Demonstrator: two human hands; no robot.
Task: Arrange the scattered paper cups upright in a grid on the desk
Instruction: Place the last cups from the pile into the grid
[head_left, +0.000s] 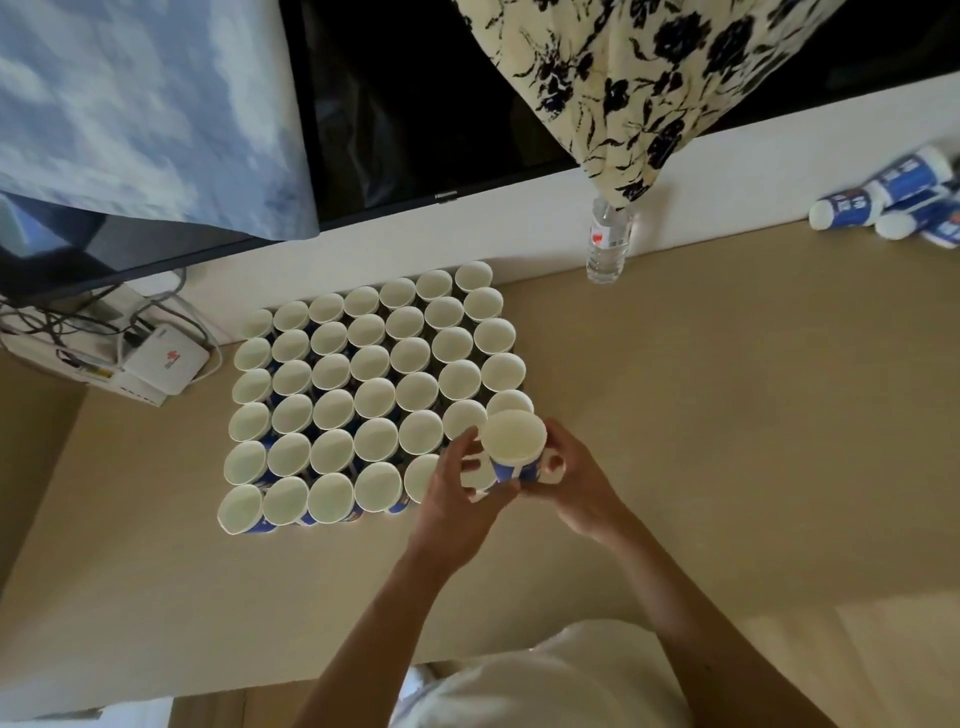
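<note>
A grid of several upright blue-and-white paper cups (371, 397) stands on the tan desk (727, 415), against the white wall. At the grid's near right corner both hands hold one upright cup (514, 441) just above the desk. My left hand (457, 488) grips its left side and base. My right hand (566, 483) wraps its right side. Another white cup shows partly under my left fingers, mostly hidden. Several more cups (893, 200) lie on their sides at the desk's far right.
A clear water bottle (608, 244) stands by the wall right of the grid, under a hanging floral cloth (649, 78). A white router (163, 364) with cables sits left of the grid. A dark TV screen (415, 104) hangs behind.
</note>
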